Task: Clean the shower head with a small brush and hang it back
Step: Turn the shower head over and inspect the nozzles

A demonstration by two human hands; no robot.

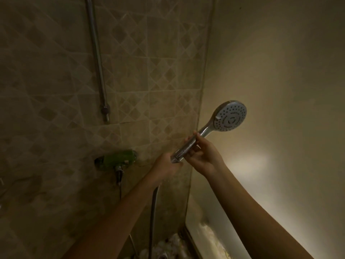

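Gripping shower head (230,116) handle: right hand (202,156) midway, left hand (166,165) base.

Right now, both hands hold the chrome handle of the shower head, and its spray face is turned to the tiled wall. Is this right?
The head view shows the shower head with its spray face turned toward the camera, nozzle holes visible, not to the tiled wall. The left hand and right hand do both hold the chrome handle.
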